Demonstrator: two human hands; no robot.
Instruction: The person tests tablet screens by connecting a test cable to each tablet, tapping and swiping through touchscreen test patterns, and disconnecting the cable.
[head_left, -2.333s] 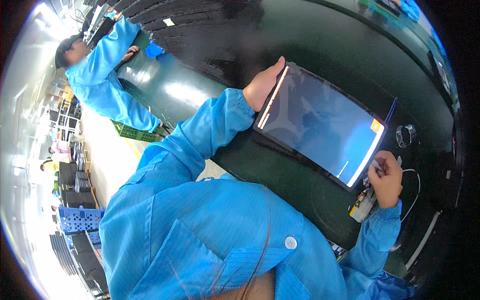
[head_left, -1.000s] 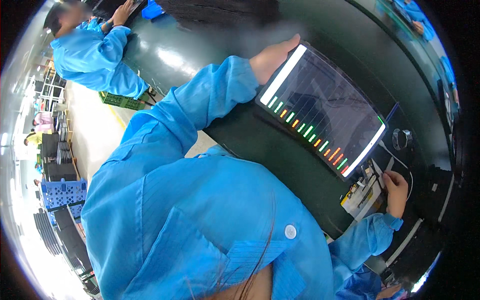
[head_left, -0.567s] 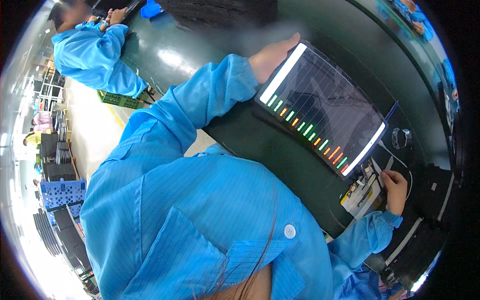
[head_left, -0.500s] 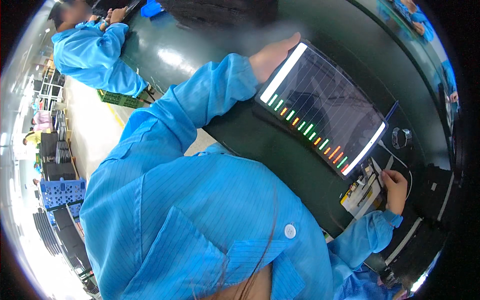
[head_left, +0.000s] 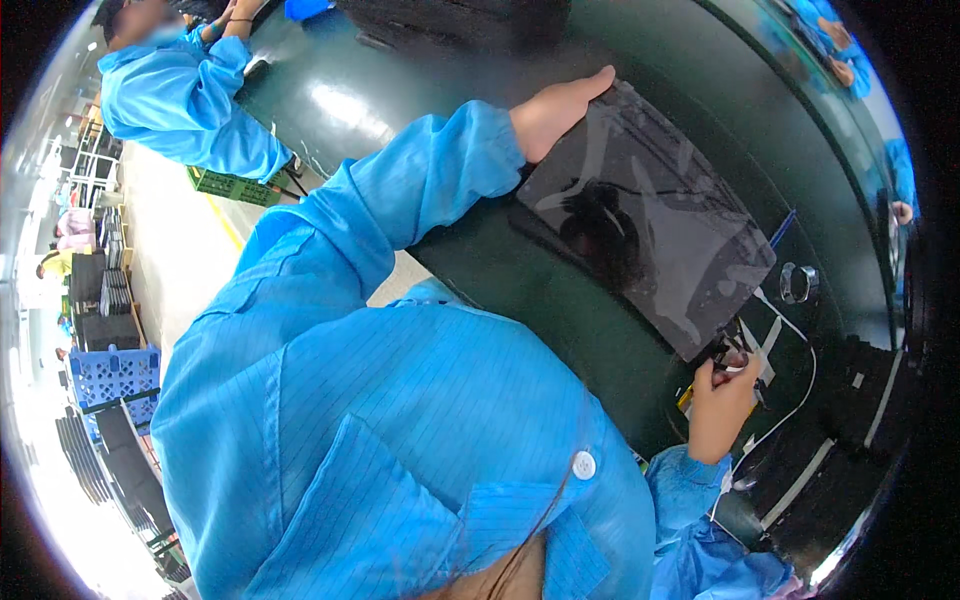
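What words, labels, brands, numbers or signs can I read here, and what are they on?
None can be read.
Tablet at the left hand: dark screen, only reflections.
White-and-yellow piece by the right hand: partly hidden, no legible writing.
Small pale patch at far right: too small to tell.

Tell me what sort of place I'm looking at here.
Most likely a factory workshop, perhaps for electronics: the left hand grips a dark tablet over a green bench, a co-worker wears a similar blue smock, and a blue crate stands at the far left.
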